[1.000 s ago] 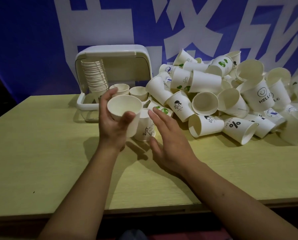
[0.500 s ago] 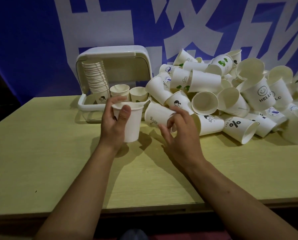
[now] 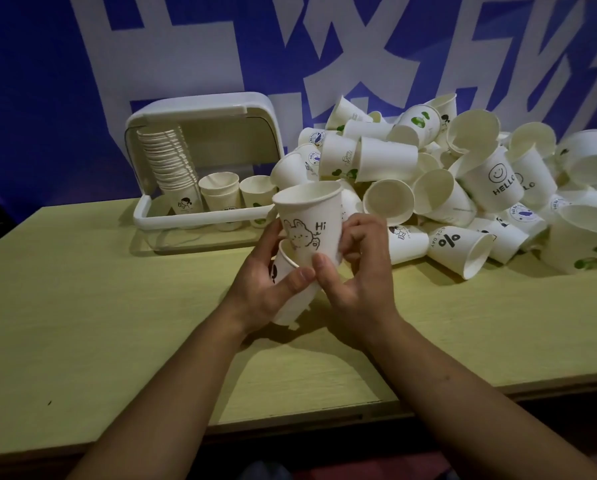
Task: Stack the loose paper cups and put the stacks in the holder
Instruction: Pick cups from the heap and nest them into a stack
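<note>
Holder: 1 white holder (image 3: 141, 216) stands at the table's back left, lid raised; you have 1 tall leaning stack (image 3: 167, 161) at its left side, then 2 short stacks (image 3: 219, 192) beside it to the right.
Table: 1 pale wooden table (image 3: 82, 306) carries everything.
Left hand: your left hand (image 3: 265, 289) curls round the lower cup (image 3: 283, 271), thumb across its front, held above the table.
Held cups: 2; the bunny cup (image 3: 309, 226) marked "Hi" sits upright with its base inside the lower cup's mouth.
Right hand: your right hand (image 3: 355, 278) grips the bunny cup, thumb on its front, fingers curled behind its right side.
Loose pile: too many to count; the loose cups (image 3: 463, 188) lie tumbled, most on their sides, to the right of the holder and your hands.
</note>
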{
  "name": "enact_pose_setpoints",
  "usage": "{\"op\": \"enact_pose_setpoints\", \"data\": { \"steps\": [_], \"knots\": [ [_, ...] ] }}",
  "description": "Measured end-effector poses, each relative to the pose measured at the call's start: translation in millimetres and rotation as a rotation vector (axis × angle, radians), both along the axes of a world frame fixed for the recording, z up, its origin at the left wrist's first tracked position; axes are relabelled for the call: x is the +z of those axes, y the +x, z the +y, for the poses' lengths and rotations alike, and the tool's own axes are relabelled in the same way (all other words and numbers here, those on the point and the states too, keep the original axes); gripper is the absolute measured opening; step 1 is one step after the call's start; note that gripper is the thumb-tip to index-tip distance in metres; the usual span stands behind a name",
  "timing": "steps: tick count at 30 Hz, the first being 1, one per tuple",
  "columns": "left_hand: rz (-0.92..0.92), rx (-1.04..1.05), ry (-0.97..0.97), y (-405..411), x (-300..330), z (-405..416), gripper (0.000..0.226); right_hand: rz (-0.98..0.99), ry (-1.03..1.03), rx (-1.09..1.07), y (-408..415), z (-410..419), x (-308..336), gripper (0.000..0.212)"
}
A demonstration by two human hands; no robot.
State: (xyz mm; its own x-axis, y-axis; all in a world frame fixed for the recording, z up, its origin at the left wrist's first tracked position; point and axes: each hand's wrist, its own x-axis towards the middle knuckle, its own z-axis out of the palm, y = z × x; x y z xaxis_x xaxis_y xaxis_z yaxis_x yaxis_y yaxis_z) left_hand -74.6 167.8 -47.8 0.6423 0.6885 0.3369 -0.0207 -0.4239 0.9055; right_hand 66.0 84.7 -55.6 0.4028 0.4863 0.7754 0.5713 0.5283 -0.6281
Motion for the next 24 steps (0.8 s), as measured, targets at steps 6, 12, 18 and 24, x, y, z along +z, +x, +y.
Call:
{"op": "enact_pose_setpoints", "data": {
  "steps": [6,12,18,24],
  "knots": [
    [-0.048,-0.003,-0.006,12.1,4.0,-13.2,0.116,0.054,-0.090,0.107,0.3,-14.7,7.7,0.070],
    [-0.063,-0.133,0.078,46.3,11.7,-44.6,0.099,-0.041,-0.121,0.028,30.6,-61.2,21.1,0.079],
    [-0.122,-0.314,0.103,125.2,24.9,-93.8,0.097,0.042,-0.132,-0.185,84.1,-131.8,30.8,0.060],
    [-0.329,-0.354,0.054,214.3,30.8,-143.7,0.082,0.084,-0.228,-0.410,138.7,-200.2,28.4,0.042]
  ]
}}
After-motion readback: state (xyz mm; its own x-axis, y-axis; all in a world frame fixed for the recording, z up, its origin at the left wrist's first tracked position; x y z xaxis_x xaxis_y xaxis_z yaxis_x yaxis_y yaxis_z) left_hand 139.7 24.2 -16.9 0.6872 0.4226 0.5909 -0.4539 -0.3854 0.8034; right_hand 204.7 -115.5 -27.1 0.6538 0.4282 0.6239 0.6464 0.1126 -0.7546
